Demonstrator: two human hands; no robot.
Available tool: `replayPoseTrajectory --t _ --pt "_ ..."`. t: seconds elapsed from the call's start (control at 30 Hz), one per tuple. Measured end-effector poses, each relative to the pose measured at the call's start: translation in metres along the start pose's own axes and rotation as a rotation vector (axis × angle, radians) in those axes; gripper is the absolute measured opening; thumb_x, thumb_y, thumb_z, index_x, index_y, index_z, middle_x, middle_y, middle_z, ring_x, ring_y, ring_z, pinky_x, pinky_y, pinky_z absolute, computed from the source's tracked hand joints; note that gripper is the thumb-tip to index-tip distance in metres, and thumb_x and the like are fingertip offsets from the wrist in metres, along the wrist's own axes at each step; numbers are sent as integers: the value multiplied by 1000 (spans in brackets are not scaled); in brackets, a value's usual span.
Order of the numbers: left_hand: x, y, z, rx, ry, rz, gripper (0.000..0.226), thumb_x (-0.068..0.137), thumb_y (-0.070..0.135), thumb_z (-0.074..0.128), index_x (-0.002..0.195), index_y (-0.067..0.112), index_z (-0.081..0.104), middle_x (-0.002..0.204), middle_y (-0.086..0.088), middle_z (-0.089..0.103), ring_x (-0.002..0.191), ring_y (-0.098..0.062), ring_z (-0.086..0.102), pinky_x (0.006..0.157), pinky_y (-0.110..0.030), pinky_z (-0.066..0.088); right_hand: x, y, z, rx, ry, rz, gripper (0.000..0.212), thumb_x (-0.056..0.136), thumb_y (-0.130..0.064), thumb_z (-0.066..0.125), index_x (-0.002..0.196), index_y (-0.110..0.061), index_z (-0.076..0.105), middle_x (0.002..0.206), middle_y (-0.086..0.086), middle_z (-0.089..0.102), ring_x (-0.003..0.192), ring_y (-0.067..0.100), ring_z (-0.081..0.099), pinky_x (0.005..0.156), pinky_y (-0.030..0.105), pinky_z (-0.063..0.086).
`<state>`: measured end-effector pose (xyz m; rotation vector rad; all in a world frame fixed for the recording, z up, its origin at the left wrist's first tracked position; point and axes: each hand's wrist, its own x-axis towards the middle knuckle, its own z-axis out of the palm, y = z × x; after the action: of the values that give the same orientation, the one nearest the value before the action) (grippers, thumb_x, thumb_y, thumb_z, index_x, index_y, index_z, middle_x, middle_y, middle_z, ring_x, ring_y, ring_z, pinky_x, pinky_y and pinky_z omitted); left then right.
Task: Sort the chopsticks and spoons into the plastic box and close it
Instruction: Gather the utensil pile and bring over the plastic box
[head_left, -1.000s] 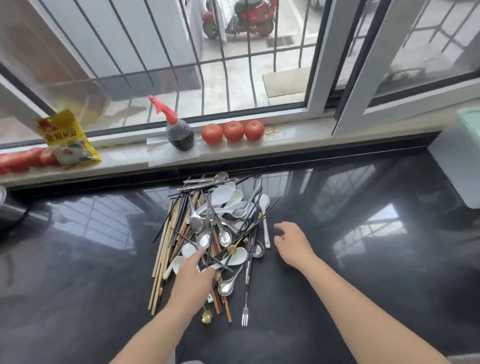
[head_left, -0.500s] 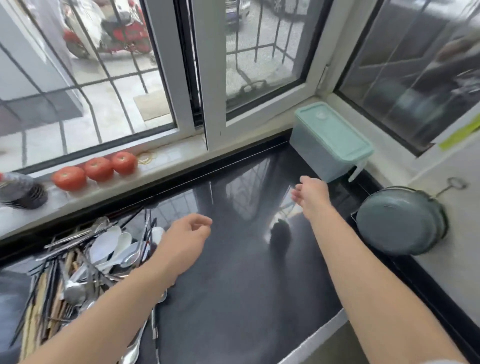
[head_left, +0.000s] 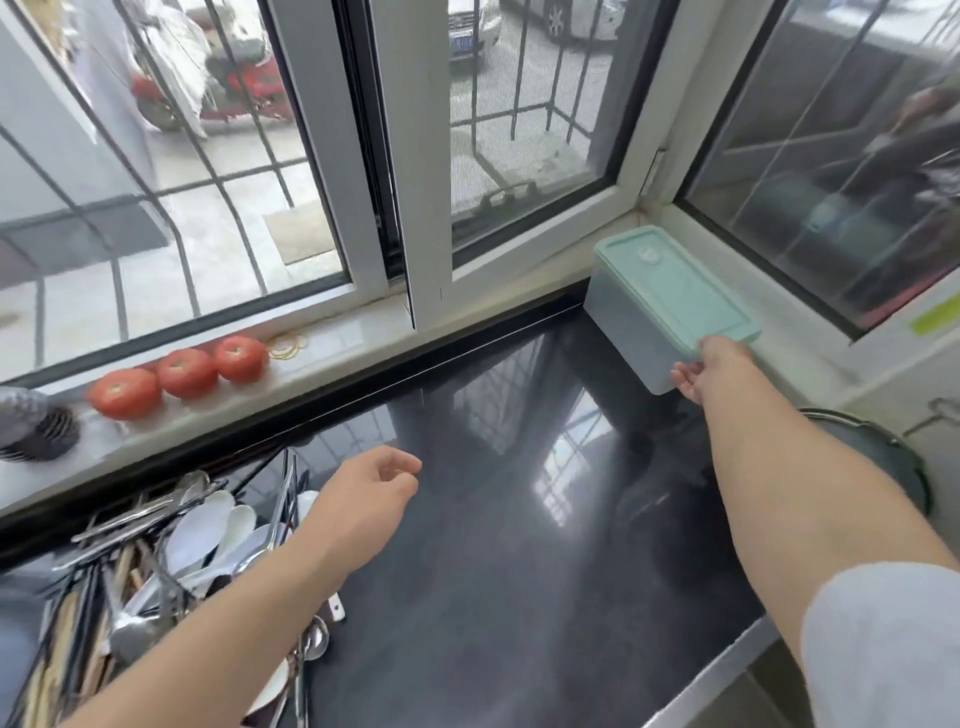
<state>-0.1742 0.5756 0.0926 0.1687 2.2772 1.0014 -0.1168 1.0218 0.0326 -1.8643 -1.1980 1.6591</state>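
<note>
Since half a second ago, your right hand (head_left: 714, 374) has reached the plastic box (head_left: 660, 306) at the upper right of the frame and touches its near corner under the lid (head_left: 675, 286); whether the fingers grip it, you cannot tell. Your left hand (head_left: 363, 499) hovers loosely curled, holding nothing, beside the pile of chopsticks and spoons (head_left: 156, 561) at lower left. Pulling by 1 corner could swing the box or pop its lid.

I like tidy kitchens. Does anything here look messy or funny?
Yes. The metal and white spoons and wooden chopsticks lie tangled in one loose heap on the shiny black counter, crossing every way. The lidded mint-green plastic box sits straight in the corner.
</note>
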Motion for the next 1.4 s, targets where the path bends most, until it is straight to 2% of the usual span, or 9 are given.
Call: replayPoseTrajectory --t 0.17,0.27,0.4,0.53,0.67,0.8,1.0,1.1,1.4 --pt "-15 -13 21 -93 -62 -71 19 93 23 58 100 37 68 100 8 72 89 -11 68 76 -32 51 -91 64 15 387 2 21 25 84 -22 54 106 -11 57 62 6 57 43 13 52 43 17 40" --pt "-36 -22 43 -207 -152 -110 19 90 22 61 103 33 70 103 6 73 89 -11 72 93 -41 58 -175 132 12 541 -9 59 15 88 -18 52 100 -10 55 68 7 58 53 15 56 48 23 44" --pt "-77 -41 56 -371 -190 -135 17 98 14 58 110 20 68 104 -5 73 75 -13 70 74 -29 59 -264 211 -8 557 -46 -6 15 94 -14 52 105 -12 62 91 7 69 67 19 69 62 29 54" --pt "-107 -59 46 -554 -147 -167 24 104 34 58 112 13 65 96 -10 75 72 -19 70 73 -34 57 -348 253 -25 440 -249 -100 9 99 -8 54 100 -6 63 94 12 73 79 25 74 75 37 59" --pt "-140 -76 3 -729 83 -97 42 97 51 64 113 13 61 97 -9 78 80 -27 76 71 -48 62 -441 286 -25 234 -478 -269 24 92 -26 63 111 -11 67 105 8 77 98 27 73 87 47 58" --pt "-184 -112 -73 -717 562 84 26 97 48 64 102 22 66 93 2 78 83 -18 75 71 -39 60 -522 299 1 107 -783 -316 27 88 -35 66 102 -12 67 87 6 76 78 22 71 76 44 57" --pt "-261 -274 -214 -403 964 -132 39 101 49 55 94 11 62 88 -4 69 80 -24 63 71 -37 48 -619 368 44 -584 -1467 -177 24 104 -18 50 85 -7 61 77 8 69 60 16 66 62 30 53" --pt "-329 -385 -269 -213 931 -295 40 104 43 52 97 4 60 93 -9 66 86 -31 61 71 -37 44 -642 414 52 -724 -1436 -225 26 100 -16 54 76 -9 63 75 7 69 63 19 66 64 31 52" --pt "-457 -637 -386 -361 745 -435 31 105 43 52 97 21 71 90 14 77 93 -17 72 84 -44 56 -774 554 135 -875 -1255 -335 36 103 -26 51 76 -9 67 60 0 53 64 19 56 71 35 46"
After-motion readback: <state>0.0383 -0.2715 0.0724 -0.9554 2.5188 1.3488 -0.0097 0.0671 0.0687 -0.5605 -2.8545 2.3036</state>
